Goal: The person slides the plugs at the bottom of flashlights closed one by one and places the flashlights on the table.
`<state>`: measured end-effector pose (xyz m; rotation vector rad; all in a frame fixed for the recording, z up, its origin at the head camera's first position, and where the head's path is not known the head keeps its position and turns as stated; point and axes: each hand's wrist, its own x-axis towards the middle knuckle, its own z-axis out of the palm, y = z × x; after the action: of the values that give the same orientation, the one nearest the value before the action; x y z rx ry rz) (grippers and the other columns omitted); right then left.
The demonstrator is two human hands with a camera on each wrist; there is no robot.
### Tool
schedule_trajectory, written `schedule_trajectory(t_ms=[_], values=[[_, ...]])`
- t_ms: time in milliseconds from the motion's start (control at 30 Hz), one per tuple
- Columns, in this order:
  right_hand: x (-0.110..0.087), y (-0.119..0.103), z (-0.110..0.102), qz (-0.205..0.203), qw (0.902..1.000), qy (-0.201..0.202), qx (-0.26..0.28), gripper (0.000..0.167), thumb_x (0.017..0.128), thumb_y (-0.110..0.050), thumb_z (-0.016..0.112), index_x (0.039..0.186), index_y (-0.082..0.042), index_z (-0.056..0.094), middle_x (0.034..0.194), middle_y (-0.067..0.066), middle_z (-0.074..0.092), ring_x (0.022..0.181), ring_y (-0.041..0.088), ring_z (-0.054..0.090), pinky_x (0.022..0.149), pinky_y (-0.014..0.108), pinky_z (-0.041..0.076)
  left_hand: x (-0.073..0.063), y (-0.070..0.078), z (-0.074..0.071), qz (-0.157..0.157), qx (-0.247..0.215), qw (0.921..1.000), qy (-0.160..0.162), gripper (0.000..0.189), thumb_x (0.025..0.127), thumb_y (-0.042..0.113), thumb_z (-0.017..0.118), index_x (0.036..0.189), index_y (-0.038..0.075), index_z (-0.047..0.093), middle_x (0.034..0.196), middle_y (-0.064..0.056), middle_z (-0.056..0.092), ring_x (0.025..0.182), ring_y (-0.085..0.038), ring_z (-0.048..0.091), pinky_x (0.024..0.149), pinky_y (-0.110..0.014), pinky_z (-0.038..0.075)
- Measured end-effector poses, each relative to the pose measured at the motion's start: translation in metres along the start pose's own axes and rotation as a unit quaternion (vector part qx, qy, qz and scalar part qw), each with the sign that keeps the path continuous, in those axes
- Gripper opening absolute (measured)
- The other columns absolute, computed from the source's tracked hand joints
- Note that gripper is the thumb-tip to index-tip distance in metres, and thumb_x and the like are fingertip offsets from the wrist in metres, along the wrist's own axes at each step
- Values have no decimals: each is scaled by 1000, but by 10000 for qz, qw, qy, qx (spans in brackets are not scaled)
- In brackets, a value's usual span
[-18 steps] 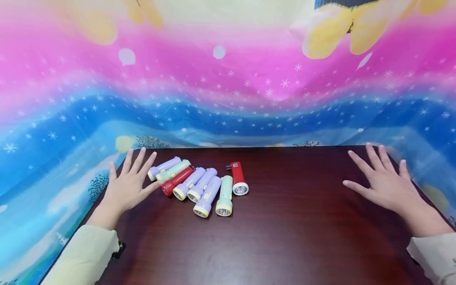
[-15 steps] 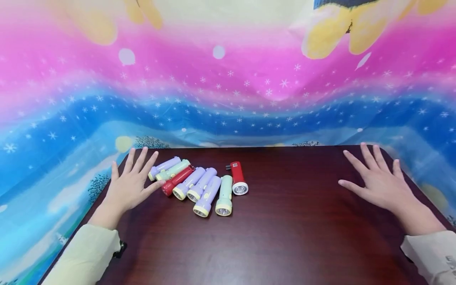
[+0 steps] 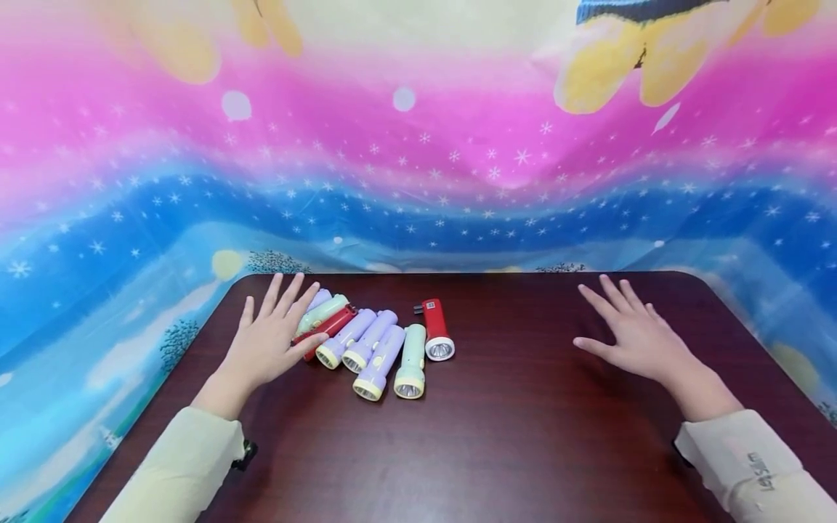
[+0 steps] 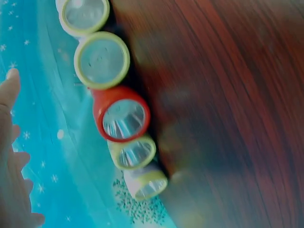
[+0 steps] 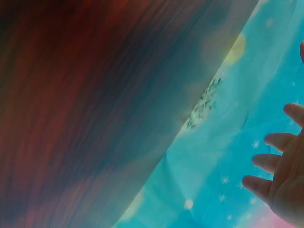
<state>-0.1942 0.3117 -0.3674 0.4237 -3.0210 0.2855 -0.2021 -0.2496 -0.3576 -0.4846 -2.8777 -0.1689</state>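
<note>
In the head view my left hand [image 3: 264,345] is spread out with its fingers straight, overlapping the left end of a group of flashlights. Partly hidden behind it are a lilac flashlight [image 3: 319,298], a mint one and a dark red flashlight [image 3: 335,324]. Several more lie to their right, among them a lilac flashlight [image 3: 381,363] and a mint flashlight [image 3: 410,363]. A bright red flashlight [image 3: 438,330] with a white head and a plug sticking out ends the group. My right hand [image 3: 644,338], fingers spread and holding nothing, hovers well to the right of them.
All the flashlights lie on a dark brown wooden table [image 3: 510,436] with rounded far corners. A printed cloth [image 3: 458,167] in pink and blue with snowflakes hangs behind and along both sides.
Both hands have moved inward, the right one farther left and the left one rightward over the leftmost flashlights. The flashlights lie as before.
</note>
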Motion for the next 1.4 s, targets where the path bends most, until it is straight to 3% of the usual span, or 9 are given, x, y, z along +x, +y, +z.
schedule_trajectory(t_ms=[233,467,733,867,1167,1400], values=[[20,-24,9,-223,9991,-212,283,90,91,-61,60,160,-17,20,165,24,13,149,53,10,111,74,20,11,20,5,338,22,9994,-66,82,94,55,59,159,23,22,167,-8,17,156,-34,2,114,-74,14],[35,-43,20,-302,9968,-478,567,86,91,-57,62,159,-19,25,165,21,15,148,52,14,108,72,32,20,37,11,548,-162,9981,-245,79,95,55,57,159,21,25,167,-7,19,155,-34,6,115,-71,20],[50,-62,23,-463,9882,-781,1234,83,92,-50,65,158,-16,28,164,21,17,149,51,14,114,72,20,29,54,19,821,-692,9939,-234,74,95,49,60,157,17,31,165,-8,26,155,-35,12,115,-69,25],[59,-71,21,-574,9823,-891,1543,83,93,-51,64,157,-13,28,163,23,20,148,50,19,115,70,21,36,63,21,897,-1003,9904,-323,73,96,44,61,157,16,31,164,-9,27,155,-35,12,116,-65,26],[77,-92,29,-822,9739,-984,1873,75,95,-42,64,156,-10,32,158,21,35,146,42,32,116,61,29,50,77,29,868,-1565,9825,-510,65,96,38,63,151,11,42,158,-13,38,151,-36,25,118,-58,30],[87,-105,37,-831,9631,-1173,2277,72,97,-40,62,155,-10,33,150,23,46,138,40,45,111,59,38,61,88,38,526,-1985,9742,-942,63,96,39,63,150,16,43,155,-9,43,146,-30,35,117,-52,36]])
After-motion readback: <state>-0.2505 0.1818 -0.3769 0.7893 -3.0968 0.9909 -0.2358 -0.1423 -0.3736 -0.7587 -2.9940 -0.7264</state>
